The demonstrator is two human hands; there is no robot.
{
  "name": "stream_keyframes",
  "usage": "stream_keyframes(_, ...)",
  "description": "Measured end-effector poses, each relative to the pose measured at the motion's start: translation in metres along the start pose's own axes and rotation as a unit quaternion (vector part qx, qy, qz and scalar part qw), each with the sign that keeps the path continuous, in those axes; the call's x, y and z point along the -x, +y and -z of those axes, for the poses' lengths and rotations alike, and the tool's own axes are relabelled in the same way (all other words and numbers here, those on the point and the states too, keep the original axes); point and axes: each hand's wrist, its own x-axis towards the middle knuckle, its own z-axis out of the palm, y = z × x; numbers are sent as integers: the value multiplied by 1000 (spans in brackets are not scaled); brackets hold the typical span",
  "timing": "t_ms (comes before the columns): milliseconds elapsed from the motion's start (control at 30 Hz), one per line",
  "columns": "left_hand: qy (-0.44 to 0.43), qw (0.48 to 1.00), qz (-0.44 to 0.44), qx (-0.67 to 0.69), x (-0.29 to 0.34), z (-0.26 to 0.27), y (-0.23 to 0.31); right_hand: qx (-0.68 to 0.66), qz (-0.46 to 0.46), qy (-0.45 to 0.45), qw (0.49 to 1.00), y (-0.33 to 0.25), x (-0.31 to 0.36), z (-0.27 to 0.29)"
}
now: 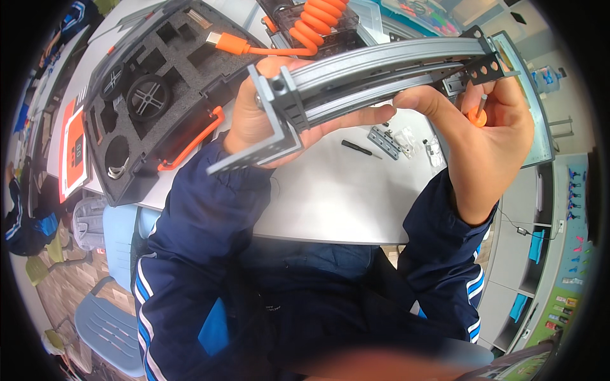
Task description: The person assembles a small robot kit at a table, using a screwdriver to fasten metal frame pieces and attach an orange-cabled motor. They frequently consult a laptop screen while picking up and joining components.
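Observation:
A grey metal frame of slotted aluminium rails (387,62) is held up over the table, with an L-shaped perforated bracket (267,147) at its left end. My left hand (244,114) grips that end from behind and below, its fingers partly hidden by the rails. At the other end, my right hand (486,146) closes round the frame beside a black perforated plate (485,66), thumb against the lower rail. Between the right fingers sits a small orange-handled tool (478,116) with a short metal shaft pointing up. Which screw or hole it relates to cannot be made out.
On the white table (324,203) lie a black screwdriver (357,148), a perforated metal plate (384,142) and small clear bags (406,141). An open foam-lined case (184,60) with black wheels (149,98) stands left. A coiled orange cable (311,28) lies behind the frame.

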Motion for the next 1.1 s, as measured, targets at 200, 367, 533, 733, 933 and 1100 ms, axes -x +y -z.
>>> stream_keyframes(200, -56, 998, -7, 28, 0, 2, 1, 19, -13, 11, 1000, -2, 1, -1)
stream_keyframes(367, -73, 997, -10, 30, 3, 6, 0, 16, -17, 12, 1000, -2, 1, -3)
stream_keyframes(533, -78, 996, -27, 46, 3, 7, -3, 25, -32, 12, 999, -1, 1, -1)
stream_keyframes(733, -99, 994, -49, 0, 4, 9, -2, 35, -19, -15, 999, -1, -2, -2)
stream_keyframes(933, -100, 993, -54, -21, 3, 10, -3, 17, 0, -7, 1000, 1, -2, -6)
stream_keyframes(1100, -6, 988, -45, -148, 9, 7, 4, 28, -63, -29, 997, 5, -2, 0)
